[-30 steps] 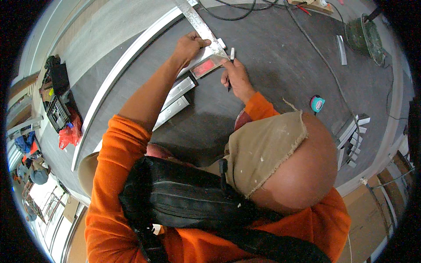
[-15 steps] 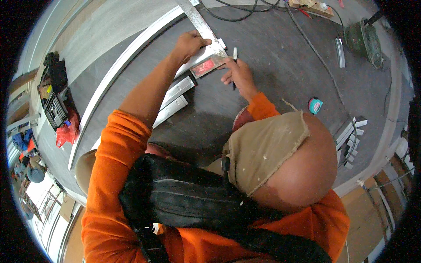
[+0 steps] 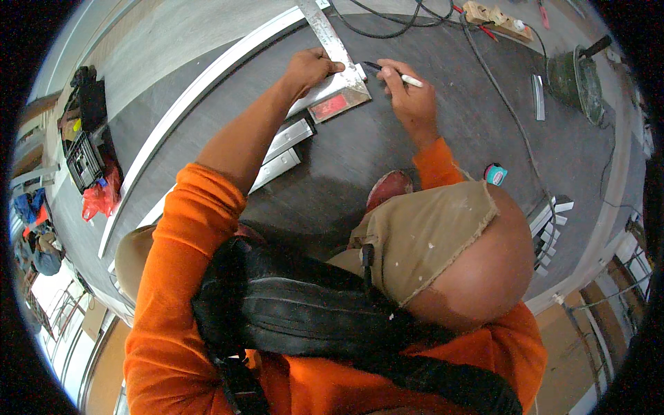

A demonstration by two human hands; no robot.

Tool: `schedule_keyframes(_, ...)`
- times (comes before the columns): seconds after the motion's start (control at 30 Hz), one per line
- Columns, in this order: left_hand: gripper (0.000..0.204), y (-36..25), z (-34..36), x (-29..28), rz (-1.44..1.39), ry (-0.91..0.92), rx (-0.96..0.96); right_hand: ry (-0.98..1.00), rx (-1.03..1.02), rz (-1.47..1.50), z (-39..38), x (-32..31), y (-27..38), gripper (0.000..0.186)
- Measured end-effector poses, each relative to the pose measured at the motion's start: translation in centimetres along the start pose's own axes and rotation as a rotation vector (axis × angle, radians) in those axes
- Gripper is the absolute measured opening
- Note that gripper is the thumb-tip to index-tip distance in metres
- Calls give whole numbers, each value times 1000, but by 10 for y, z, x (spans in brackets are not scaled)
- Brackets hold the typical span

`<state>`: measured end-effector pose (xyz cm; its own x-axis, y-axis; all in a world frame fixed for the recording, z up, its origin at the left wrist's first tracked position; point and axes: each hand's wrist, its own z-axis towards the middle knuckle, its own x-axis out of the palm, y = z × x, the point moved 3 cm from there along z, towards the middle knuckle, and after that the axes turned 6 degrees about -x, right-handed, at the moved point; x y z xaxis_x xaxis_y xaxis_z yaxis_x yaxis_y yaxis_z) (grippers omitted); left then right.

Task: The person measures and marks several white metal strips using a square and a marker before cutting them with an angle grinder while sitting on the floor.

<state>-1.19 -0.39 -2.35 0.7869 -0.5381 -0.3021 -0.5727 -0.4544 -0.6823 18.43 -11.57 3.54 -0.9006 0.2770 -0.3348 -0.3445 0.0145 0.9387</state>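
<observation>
Grey floor (image 3: 332,152), metal square (image 3: 335,47), bucket (image 3: 567,86), cable (image 3: 513,109)

- A metal square (image 3: 336,48), its silver blade scuffed and blotched with pale marks, lies flat, slanting across the work. I can see a broad stock with a worn red panel at its near end, the two parts meeting in a sharp corner.
- A pale metal bar (image 3: 315,99), straight and smooth, runs under the square along the stock, low to the dark floor (image 3: 470,114). Its far end pokes out just past the blade; its near part disappears behind the forearm. The left hand (image 3: 308,73) presses down over the bar and the blade's edge.
- A slim marker (image 3: 413,81), dark in front and white behind, sits tilted in the right hand (image 3: 416,104). Its dark end points left, just beside the bar's end; whether they touch I can't tell.
</observation>
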Motion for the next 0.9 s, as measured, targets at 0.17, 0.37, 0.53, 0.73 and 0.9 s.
schedule_keyframes(0.17,26,-6,-3,0,49,-33,-16,172,41,-107,3,8,4,27)
schedule_keyframes(0.37,25,-3,4,0,77,-48,-9,190,-21,-73,2,6,1,26)
schedule_keyframes(0.53,23,13,20,-3,91,-48,4,219,66,-68,-5,-5,-9,28)
schedule_keyframes(0.73,24,-5,2,2,0,10,-12,37,299,-170,-24,-21,-32,39)
schedule_keyframes(0.9,30,6,-6,-14,141,34,63,222,534,319,-47,43,-40,38)
